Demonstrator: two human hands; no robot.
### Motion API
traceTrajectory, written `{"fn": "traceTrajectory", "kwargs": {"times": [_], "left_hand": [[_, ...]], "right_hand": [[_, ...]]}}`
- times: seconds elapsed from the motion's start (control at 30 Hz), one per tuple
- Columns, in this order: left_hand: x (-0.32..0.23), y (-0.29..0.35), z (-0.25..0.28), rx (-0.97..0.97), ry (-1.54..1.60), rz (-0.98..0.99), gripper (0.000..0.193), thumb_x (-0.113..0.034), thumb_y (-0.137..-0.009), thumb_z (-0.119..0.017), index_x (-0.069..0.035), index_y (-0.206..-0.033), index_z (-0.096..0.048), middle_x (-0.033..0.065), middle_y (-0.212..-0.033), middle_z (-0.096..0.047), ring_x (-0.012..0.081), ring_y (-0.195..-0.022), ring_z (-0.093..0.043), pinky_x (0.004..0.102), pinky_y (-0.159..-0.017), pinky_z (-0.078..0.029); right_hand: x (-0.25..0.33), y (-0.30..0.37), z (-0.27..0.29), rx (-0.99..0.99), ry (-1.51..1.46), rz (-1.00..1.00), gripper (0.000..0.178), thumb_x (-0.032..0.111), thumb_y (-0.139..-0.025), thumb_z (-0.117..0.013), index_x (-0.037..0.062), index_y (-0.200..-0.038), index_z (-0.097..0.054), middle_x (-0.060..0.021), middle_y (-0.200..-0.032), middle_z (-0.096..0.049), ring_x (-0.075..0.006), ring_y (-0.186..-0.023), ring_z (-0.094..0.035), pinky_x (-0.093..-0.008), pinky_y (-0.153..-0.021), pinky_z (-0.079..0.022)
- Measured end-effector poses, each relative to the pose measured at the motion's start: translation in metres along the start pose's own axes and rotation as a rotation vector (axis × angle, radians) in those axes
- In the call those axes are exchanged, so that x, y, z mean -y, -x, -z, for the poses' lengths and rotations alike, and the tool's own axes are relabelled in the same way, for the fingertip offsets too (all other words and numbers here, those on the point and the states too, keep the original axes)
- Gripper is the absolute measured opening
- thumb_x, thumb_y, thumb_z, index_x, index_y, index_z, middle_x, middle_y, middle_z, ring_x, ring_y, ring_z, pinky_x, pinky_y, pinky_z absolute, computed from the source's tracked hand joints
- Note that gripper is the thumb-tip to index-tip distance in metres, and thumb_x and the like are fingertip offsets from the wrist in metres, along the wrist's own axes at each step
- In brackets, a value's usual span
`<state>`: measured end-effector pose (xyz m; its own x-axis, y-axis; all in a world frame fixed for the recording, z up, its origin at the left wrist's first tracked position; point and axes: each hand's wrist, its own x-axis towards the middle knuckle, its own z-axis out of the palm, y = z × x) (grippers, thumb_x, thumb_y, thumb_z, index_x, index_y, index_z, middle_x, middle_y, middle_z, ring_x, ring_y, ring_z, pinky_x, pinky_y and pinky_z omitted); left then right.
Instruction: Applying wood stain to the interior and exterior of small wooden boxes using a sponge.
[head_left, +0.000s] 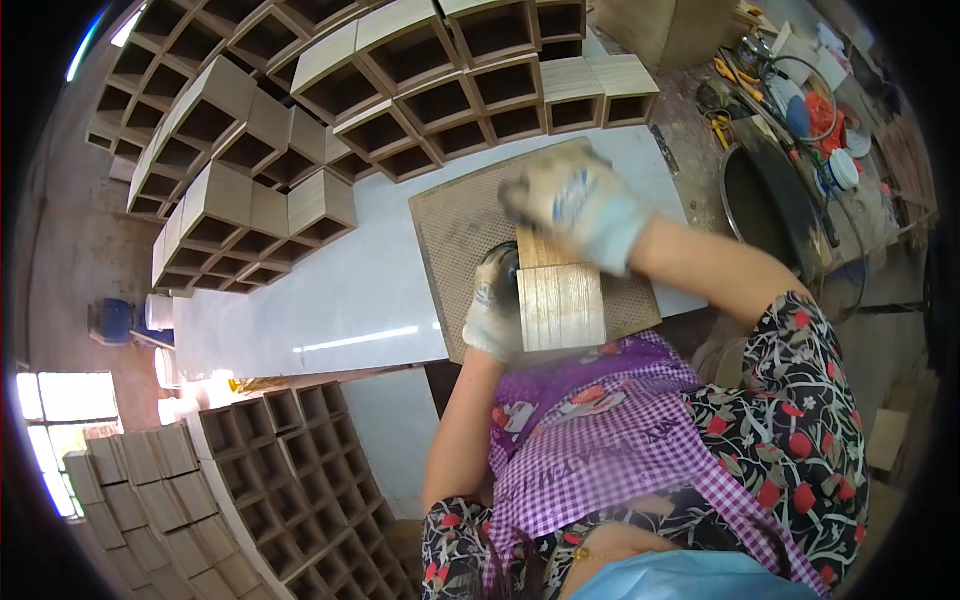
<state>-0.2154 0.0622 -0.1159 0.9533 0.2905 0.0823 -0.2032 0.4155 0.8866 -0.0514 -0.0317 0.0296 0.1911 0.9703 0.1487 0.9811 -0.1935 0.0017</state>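
Left hand (489, 312) flanked wooden box (563, 308) near front edge of mat (455, 235), presumably steadying it; grip indeterminable, likewise right hand (575, 196).

Setting: a workshop, apparently for woodwork. Evidence: many near-identical open-fronted brown wooden boxes (325, 80) stacked in rows along a long, glossy white worktop (270, 320); more open brown wooden compartments (291, 447) stacked at lower left; yellow-handled hand tools (721, 132) among clutter at right; a rounded blue container (115, 321) near a bare, stained grey-brown wall (75, 250).
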Motion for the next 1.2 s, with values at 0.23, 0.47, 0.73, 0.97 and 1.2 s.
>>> {"fn": "traceTrajectory", "kwargs": {"times": [0.23,0.47,0.73,0.97,1.2], "left_hand": [[0.016,-0.002,0.01,-0.199,0.045,0.138,0.036,-0.03,-0.101,-0.051,-0.004,-0.126,-0.052,0.0081,-0.122,-0.057,0.0184,-0.113,-0.057,0.0355,-0.1,-0.05],[-0.026,-0.011,-0.023,-0.294,0.491,0.357,0.052,-0.05,-0.1,-0.043,-0.007,-0.127,-0.055,0.0096,-0.122,-0.061,0.0242,-0.108,-0.061,0.0396,-0.095,-0.052],[-0.004,-0.002,-0.002,-0.222,0.456,0.25,0.061,-0.054,-0.096,-0.052,-0.007,-0.135,-0.051,0.0109,-0.13,-0.058,0.0267,-0.118,-0.057,0.0429,-0.103,-0.048],[-0.008,0.004,-0.005,-0.163,0.379,0.127,0.063,-0.053,-0.093,-0.057,-0.006,-0.135,-0.052,0.0117,-0.132,-0.058,0.0273,-0.118,-0.057,0.0418,-0.103,-0.048],[-0.01,-0.001,-0.014,-0.303,0.35,0.194,0.061,-0.052,-0.095,-0.054,-0.005,-0.134,-0.052,0.0114,-0.132,-0.057,0.0276,-0.119,-0.057,0.0424,-0.103,-0.048]], "right_hand": [[0.089,0.086,0.007,0.002,-0.239,0.495,0.024,0.026,-0.09,-0.055,0.0098,-0.104,-0.067,-0.009,-0.089,-0.065,-0.0248,-0.086,-0.067,-0.038,-0.074,-0.054],[-0.005,0.064,0.014,-0.057,-0.201,-0.058,0.024,0.029,-0.088,-0.06,0.01,-0.102,-0.066,-0.0145,-0.094,-0.064,-0.032,-0.088,-0.065,-0.044,-0.081,-0.052],[0.056,0.133,0.033,0.312,-0.27,0.346,0.037,0.031,-0.087,-0.062,0.0162,-0.121,-0.064,-0.0098,-0.101,-0.066,-0.0248,-0.096,-0.067,-0.0397,-0.081,-0.055],[-0.012,0.083,0.028,-0.238,-0.407,-0.124,0.038,0.028,-0.086,-0.069,0.0106,-0.12,-0.064,-0.0143,-0.098,-0.065,-0.0349,-0.09,-0.064,-0.0443,-0.082,-0.051],[0.07,0.09,0.027,0.182,-0.237,0.364,0.022,0.023,-0.092,-0.054,0.0087,-0.104,-0.066,-0.011,-0.09,-0.069,-0.028,-0.092,-0.069,-0.0424,-0.08,-0.055]]}}
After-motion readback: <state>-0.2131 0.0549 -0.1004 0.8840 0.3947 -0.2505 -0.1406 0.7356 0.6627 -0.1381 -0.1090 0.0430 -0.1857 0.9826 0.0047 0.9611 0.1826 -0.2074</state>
